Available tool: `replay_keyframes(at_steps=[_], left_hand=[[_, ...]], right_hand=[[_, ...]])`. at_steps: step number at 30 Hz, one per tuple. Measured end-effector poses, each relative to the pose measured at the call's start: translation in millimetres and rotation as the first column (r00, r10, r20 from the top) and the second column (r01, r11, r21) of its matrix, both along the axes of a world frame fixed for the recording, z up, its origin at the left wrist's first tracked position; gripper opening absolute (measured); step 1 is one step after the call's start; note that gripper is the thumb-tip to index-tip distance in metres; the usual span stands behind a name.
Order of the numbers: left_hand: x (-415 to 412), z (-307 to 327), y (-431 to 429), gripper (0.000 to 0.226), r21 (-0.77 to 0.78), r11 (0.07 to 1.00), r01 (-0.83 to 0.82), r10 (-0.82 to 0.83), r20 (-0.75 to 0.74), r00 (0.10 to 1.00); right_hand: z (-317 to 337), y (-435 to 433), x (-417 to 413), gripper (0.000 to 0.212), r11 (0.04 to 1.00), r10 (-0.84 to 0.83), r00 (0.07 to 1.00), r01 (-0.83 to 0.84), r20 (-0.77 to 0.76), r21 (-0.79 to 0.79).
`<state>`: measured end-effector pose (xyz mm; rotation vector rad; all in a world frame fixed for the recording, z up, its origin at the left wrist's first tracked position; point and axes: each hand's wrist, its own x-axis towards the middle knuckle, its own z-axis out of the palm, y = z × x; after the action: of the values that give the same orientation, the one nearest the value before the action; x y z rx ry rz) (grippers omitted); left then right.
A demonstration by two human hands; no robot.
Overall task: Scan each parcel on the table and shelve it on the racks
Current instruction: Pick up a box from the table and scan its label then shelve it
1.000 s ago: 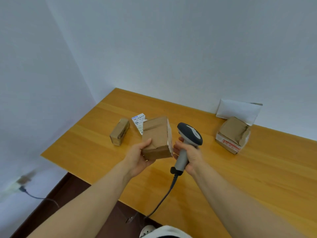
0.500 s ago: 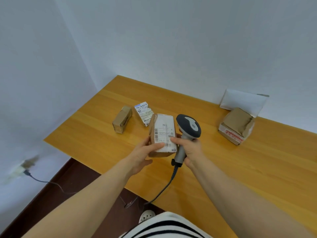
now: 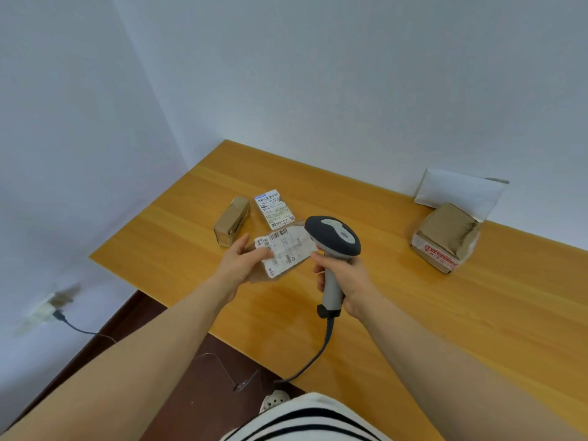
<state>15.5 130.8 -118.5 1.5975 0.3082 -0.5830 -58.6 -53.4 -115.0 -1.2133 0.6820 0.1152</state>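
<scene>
Left hand (image 3: 245, 265) grip clamped on labelled parcel (image 3: 288, 249); right hand (image 3: 348, 281) grip wrapped round scanner (image 3: 334, 238). Behind on table (image 3: 413, 313): brown box (image 3: 232, 221), flat packet (image 3: 275, 208); far right, taped box (image 3: 445, 238), white mailer (image 3: 458, 194).

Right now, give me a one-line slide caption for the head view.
Left hand holds a labelled parcel label-up while the right hand grips a corded scanner beside it over the table.
</scene>
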Motion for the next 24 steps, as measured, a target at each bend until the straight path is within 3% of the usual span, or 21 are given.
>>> replay_keyframes(at_steps=[2,5,10,13,16,19,21,24], left_hand=[[2,4,4,0.098,-0.005,1.0,0.027,-0.027,0.004,1.0],[0,15,8,0.086,-0.009,0.994,0.105,-0.105,0.002,0.995],[-4,20,10,0.044,-0.056,0.979,0.198,-0.202,-0.07,0.977],[-6,23,7,0.043,-0.08,0.981,0.178,-0.184,-0.078,0.98],[-5,23,-1,0.06,-0.142,0.988,0.055,-0.058,-0.02,0.998],[-11,28,-13,0.051,-0.313,0.942,-0.121,0.123,-0.013,0.992],[-19,33,-25,0.053,-0.415,0.881,-0.227,0.214,-0.078,0.974],[-31,37,-36,0.066,-0.437,0.826,-0.355,0.293,-0.205,0.934]], right_hand=[[0,2,2,0.026,0.998,-0.02,1.0,0.02,-0.002,-0.064],[-1,-2,4,0.036,0.992,-0.072,0.997,0.073,0.014,-0.104],[-2,-8,-4,0.045,0.991,-0.096,0.993,0.101,-0.068,0.089],[-6,-7,-10,0.048,0.976,-0.058,0.994,0.077,-0.097,0.203],[-6,-4,-13,0.033,0.971,-0.048,0.994,0.069,-0.098,0.23],[-5,0,-11,0.033,0.945,-0.127,0.988,0.146,-0.085,0.291],[-4,2,-8,0.041,0.909,-0.208,0.975,0.223,-0.08,0.352],[-1,5,-5,0.047,0.878,-0.307,0.949,0.313,-0.074,0.362]])
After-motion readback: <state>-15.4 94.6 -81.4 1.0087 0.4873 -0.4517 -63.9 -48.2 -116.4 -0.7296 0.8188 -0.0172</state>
